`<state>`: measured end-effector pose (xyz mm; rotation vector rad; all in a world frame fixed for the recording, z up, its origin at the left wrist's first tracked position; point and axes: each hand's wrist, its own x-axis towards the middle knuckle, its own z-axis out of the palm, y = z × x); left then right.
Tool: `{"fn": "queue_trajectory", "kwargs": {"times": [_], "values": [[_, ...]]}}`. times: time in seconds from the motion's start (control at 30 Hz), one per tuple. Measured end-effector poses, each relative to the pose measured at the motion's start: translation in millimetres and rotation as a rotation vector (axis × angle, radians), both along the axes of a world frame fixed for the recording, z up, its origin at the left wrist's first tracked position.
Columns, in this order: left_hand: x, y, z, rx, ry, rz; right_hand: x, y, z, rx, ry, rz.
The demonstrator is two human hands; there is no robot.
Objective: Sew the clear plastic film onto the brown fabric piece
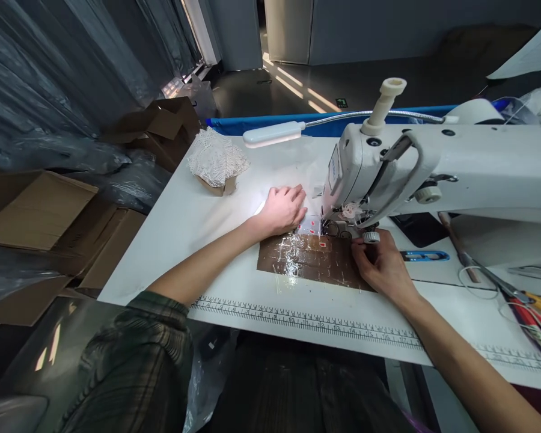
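A white sewing machine (433, 162) stands on a white table (198, 222). A small white piece of cloth with red marks (309, 226) lies under its needle area, beside a shiny brown taped patch (306, 258) on the table. My left hand (282, 209) lies with fingers bent on the cloth's left side, pressing it down. My right hand (381, 264) rests on the brown patch just right of the needle, fingers curled and pinched near a small knurled knob (371, 237); what it holds is hidden.
A gooseneck lamp (270, 133) lights the work area. A bundle of white lace (216, 161) sits at the far left of the table. Blue thread snips (426, 256) and other tools lie to the right. Cardboard boxes (36, 216) stand left of the table. A printed ruler (306, 322) runs along the front edge.
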<state>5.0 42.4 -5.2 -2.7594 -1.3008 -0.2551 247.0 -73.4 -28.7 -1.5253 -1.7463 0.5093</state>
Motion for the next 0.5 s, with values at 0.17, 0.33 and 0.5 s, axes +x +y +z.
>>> {"fn": "queue_trajectory", "kwargs": {"times": [0.17, 0.33, 0.5], "values": [[-16.7, 12.9, 9.1, -0.127, -0.025, -0.138, -0.3, -2.7, 1.7, 0.043, -0.055, 0.041], [-70.3, -11.2, 28.3, -0.086, -0.173, -0.075, 2.1, -4.3, -0.3, 0.089, -0.092, 0.058], [-143.3, -48.8, 48.5, -0.074, -0.262, 0.170, 5.8, -2.5, -13.0, 0.108, -0.150, 0.082]]}}
